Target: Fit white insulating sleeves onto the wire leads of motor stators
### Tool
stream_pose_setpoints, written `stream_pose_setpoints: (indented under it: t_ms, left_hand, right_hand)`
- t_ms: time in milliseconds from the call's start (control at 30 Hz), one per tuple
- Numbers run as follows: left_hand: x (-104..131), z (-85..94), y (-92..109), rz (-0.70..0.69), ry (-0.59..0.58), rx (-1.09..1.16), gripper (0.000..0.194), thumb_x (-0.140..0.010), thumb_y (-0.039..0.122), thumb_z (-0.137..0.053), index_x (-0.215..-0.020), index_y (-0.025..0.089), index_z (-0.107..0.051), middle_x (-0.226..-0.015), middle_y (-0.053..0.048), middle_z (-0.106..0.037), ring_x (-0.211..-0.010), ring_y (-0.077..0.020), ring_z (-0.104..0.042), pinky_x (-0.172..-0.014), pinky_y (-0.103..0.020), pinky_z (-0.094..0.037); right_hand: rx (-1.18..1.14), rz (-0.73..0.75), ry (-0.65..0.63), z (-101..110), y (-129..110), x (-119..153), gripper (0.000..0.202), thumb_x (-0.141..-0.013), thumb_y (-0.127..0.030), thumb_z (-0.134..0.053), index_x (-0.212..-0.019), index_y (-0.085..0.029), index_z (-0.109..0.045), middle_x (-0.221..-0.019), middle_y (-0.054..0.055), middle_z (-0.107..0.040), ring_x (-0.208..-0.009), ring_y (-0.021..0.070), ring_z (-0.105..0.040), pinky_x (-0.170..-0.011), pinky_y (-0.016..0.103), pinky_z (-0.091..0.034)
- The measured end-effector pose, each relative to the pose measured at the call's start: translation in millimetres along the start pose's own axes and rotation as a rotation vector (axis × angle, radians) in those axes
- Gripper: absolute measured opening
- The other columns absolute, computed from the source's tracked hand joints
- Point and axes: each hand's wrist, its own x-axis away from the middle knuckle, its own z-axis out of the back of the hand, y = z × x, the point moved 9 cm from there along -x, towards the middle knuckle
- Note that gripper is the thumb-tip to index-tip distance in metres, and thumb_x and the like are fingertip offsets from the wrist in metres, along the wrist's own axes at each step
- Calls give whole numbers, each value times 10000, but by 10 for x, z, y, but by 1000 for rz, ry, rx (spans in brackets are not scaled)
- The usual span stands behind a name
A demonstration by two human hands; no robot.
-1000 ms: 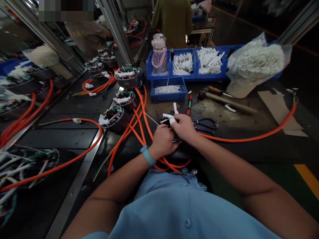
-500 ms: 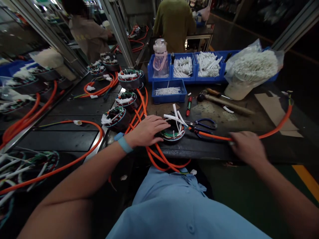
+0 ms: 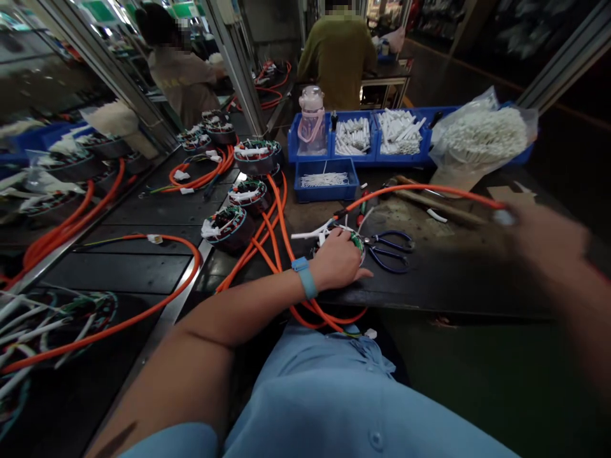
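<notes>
My left hand (image 3: 338, 259) lies over a ring-shaped motor stator (image 3: 359, 240) on the bench, its fingers curled onto the winding and its thumb near the front rim. The hand covers most of the ring. White sleeves (image 3: 305, 236) stick out to the left of it. From the stator's far side an orange cable (image 3: 420, 187) arches up and to the right. Its far end runs to my right hand (image 3: 544, 232), smeared by motion but closed around the cable beside a pale grey piece (image 3: 504, 217). Blue-handled pliers (image 3: 389, 251) lie open just right of the stator.
More wired stators (image 3: 228, 228) with orange cables stand to the left. Blue bins (image 3: 356, 159) of white sleeves line the back, beside a pink bottle (image 3: 312, 121) and a bag of white pieces (image 3: 487, 137). A hammer (image 3: 442, 207) and a red marker (image 3: 361, 211) lie behind the pliers.
My left hand has moved right onto the top of the stator. My right hand has swung right and up, and the cable now arches above the bench instead of lying low across the pliers.
</notes>
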Motion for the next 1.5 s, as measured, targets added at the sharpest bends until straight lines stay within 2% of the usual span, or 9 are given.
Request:
stream_pose_setpoints:
  t_ms: [67, 200, 467, 633, 800, 933, 1067, 1300, 1500]
  left_hand:
    - [-9, 24, -63, -10, -75, 47, 622, -792, 690, -444, -807, 116, -681, -753, -137, -660, -844, -289, -569, -810, -418, -363]
    - [231, 7, -250, -89, -164, 166, 719, -699, 588, -654, -1263, 170, -497, -952, -96, -670, -881, -256, -594, -838, -372, -380]
    - [428, -151, -176, 405, 30, 204, 629, -809, 338, -614, -1349, 131, -367, -1016, -142, -607, -955, -296, -573, -834, -445, -425]
    - [833, 274, -652, 352, 463, 661, 504, -894, 136, -367, -1384, 217, -284, -1254, -112, -496, -1093, -186, -540, -947, -377, -439]
    - [937, 94, -841, 22, 74, 350, 587, -802, 166, -556, -1363, 221, -391, -1315, -91, -510, -1215, -253, -441, -1023, -435, -346]
    - [746, -116, -717, -36, 39, 280, 483, -801, 268, -566, -1276, 203, -506, -1215, -97, -589, -1197, -255, -451, -1033, -450, -299]
    - [650, -180, -484, 68, 179, 362, 314, -813, 300, -508, -1074, 177, -631, -957, -82, -651, -984, -210, -561, -977, -405, -361]
    - [842, -138, -440, 534, 372, 564, 518, -711, 249, -605, -1213, 186, -495, -969, -44, -648, -1076, -229, -523, -1012, -413, -328]
    - [823, -147, -384, 571, 422, 583, 421, -678, 146, -545, -1093, 207, -513, -984, -22, -631, -1006, -196, -550, -1039, -418, -267]
  right_hand:
    - [127, 62, -190, -313, -511, -59, 384, -866, -184, -429, -1227, -194, -560, -997, 188, -627, -840, 255, -593, -576, 337, -293]
    - [171, 178, -252, -615, -1251, -22, 345, -893, -247, -400, -1196, -191, -554, -969, 132, -644, -835, 239, -602, -602, 293, -339]
    - [212, 402, -256, -886, -2097, 97, 400, -893, -145, -288, -1211, -169, -530, -942, 139, -636, -821, 248, -595, -634, 311, -402]
    - [186, 543, -97, -779, -2003, 146, 368, -826, -151, -436, -1163, -155, -585, -1129, 162, -577, -1033, 301, -514, -777, 391, -423]
    - [-266, 670, 16, -477, -1916, 552, 351, -778, -148, -490, -1106, -157, -615, -1129, 116, -599, -1043, 248, -533, -874, 384, -444]
    - [-523, 815, 26, -280, -2256, 998, 346, -791, -146, -499, -1123, -182, -591, -1125, 94, -606, -1039, 212, -544, -915, 373, -443]
    - [-447, 909, 51, -253, -2534, 1233, 333, -806, -190, -524, -1135, -166, -570, -1136, 116, -601, -1060, 246, -511, -913, 411, -416]
    - [-134, 955, 184, -239, -2601, 1415, 175, -808, -175, -498, -932, -167, -622, -867, 94, -621, -832, 232, -476, -724, 363, -344]
    - [-261, 914, 162, -192, -2726, 1597, 166, -799, -140, -454, -751, -173, -610, -717, 80, -579, -704, 210, -426, -637, 348, -294]
